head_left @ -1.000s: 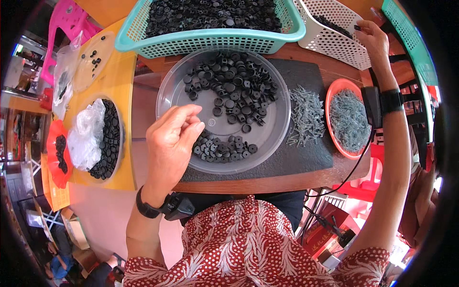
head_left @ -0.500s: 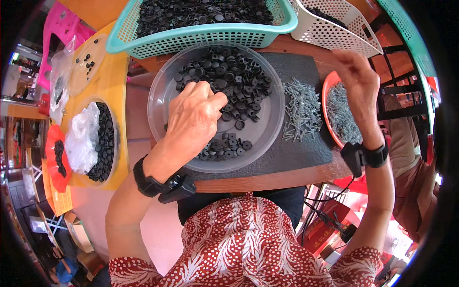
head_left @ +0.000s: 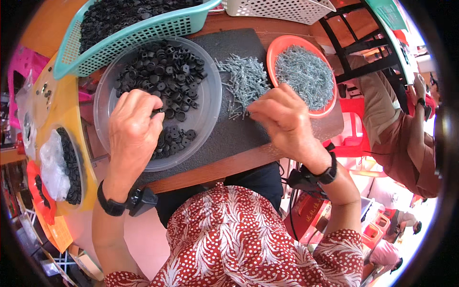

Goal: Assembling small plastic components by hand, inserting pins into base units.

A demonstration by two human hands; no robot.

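Note:
Over the left side of a clear round tub [head_left: 204, 122], my left hand [head_left: 133, 131] is closed, with a small black plastic cap [head_left: 157, 111] pinched between thumb and fingertips. More black caps [head_left: 162, 71] lie heaped at the tub's far side, and a smaller group [head_left: 173, 139] sits nearer to me. My right hand [head_left: 284, 119] is at the near edge of a loose pile of silver screws [head_left: 246, 79], fingertips pressed together. Whatever it pinches, if anything, is too small to make out. An orange-red bowl [head_left: 272, 55] full of screws stands just beyond this hand.
A dark mat [head_left: 234, 131] lies under the tub and pile. Behind stand a teal basket [head_left: 138, 48] of black parts and a white basket [head_left: 282, 10]. At left, a yellow table [head_left: 88, 162] bears another black-part container [head_left: 71, 167]. A black metal rack [head_left: 368, 48] and a seated person [head_left: 404, 143] are at right.
The view has swung toward the right. My right hand has come down from above the bowl to the screw pile's near edge. My left hand has drawn back from the heap, a cap now showing.

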